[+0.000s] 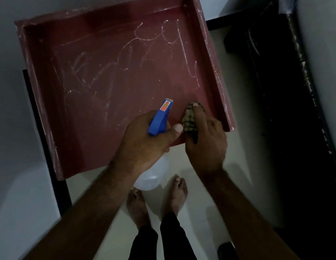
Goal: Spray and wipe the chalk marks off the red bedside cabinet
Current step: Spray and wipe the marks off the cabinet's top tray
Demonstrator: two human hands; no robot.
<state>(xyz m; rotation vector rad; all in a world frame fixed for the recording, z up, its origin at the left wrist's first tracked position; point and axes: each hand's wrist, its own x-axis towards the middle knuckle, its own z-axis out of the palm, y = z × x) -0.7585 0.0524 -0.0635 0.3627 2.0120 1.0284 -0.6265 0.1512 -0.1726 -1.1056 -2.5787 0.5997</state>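
A person's left hand [144, 142] grips a bottle [160, 117] and the right hand [205, 141] holds a cloth [190, 121] to the near corner of the cabinet [144, 87], hands side by side; chalk [126, 51] sprawls across its top, so misting before wiping in overlapping strokes looks wisest

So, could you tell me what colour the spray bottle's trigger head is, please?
The trigger head is blue, clearest in the head view.

Grips spray bottle [160, 119] in left hand [142, 147], blue nozzle over red cabinet [88, 137] scrawled with chalk marks [107, 76]; clutches crumpled cloth [189, 121] in right hand [206, 145], just beside the bottle.
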